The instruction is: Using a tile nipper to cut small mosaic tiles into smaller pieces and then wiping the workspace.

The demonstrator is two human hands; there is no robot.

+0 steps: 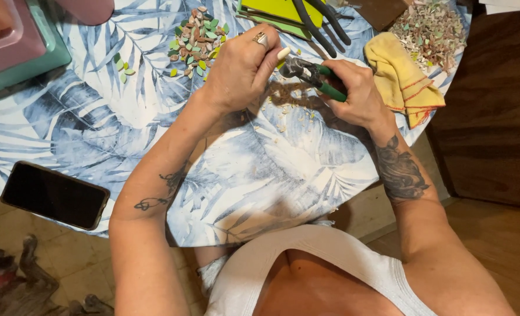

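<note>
My right hand (356, 93) grips the green handles of a pair of tile nippers (313, 76), whose metal jaws point left. My left hand (242, 70), with a ring on one finger, has its fingers curled and pinches a small pale piece right at the nipper jaws; the piece itself is mostly hidden by my fingertips. Both hands hover above a round table (96, 117) covered by a blue and white leaf-print cloth. Small pale crumbs (277, 114) lie scattered on the cloth just under the hands.
A pile of small green, brown and pink leaf-shaped tile pieces (196, 36) lies beyond my left hand. A yellow cloth (401, 76) and a heap of broken shards (431, 29) sit at right. A black phone (55, 194) lies near the left edge. Black-handled pliers (321, 23) rest on green sheets.
</note>
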